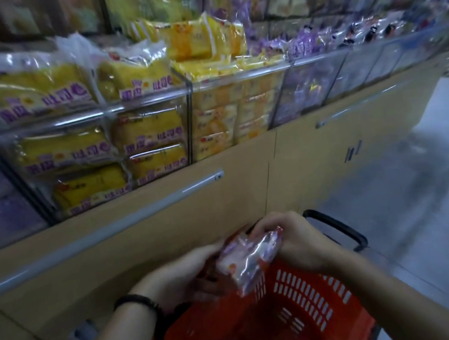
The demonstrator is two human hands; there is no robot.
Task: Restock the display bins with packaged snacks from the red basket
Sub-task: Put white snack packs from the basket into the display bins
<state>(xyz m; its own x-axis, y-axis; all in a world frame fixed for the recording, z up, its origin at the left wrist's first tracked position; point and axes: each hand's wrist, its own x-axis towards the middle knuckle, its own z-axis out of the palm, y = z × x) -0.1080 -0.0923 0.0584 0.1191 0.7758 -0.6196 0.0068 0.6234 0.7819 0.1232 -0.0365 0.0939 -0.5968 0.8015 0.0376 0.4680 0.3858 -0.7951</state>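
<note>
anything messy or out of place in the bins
The small yellow packs are heaped well above the middle bin's clear front wall, some tilted. The toast bags to the left also poke over the rim. No spill or tear shows, though the frame is blurred.

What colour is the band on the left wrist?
Black. The head view shows the wristband; left hand and right hand grip the snack packet.

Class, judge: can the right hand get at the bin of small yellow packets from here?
Probably yes: the bin is open on top and nothing stands between, though the right hand and left hand both hold a snack packet.
</note>
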